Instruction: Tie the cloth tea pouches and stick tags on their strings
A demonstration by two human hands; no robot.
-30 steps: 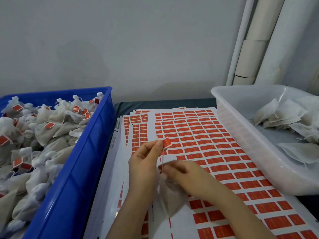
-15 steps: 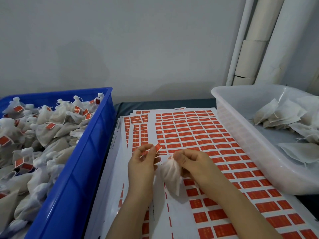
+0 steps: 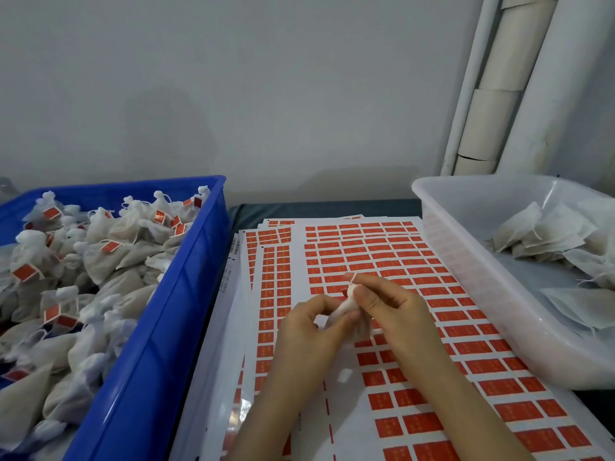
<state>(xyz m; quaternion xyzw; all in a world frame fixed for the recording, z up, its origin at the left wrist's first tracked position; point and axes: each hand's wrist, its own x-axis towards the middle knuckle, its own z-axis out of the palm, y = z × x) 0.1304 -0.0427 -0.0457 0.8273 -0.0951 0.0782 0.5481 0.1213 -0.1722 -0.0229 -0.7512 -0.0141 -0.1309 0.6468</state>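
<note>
A small white cloth tea pouch is held between both hands above the sheets of red tag stickers. My left hand pinches the pouch's lower part with curled fingers. My right hand grips its gathered top, and the white string loops over that hand's fingertip. A sliver of red tag shows beside the pouch top, mostly hidden by the fingers.
A blue crate on the left is heaped with tied, tagged pouches. A clear plastic tub on the right holds flat untied pouches. White pipes stand in the back right corner against the grey wall.
The tag that my left hand held up has dropped toward the pouch. Both hands have closed in together on the pouch, and the string now wraps around my right fingertip.
</note>
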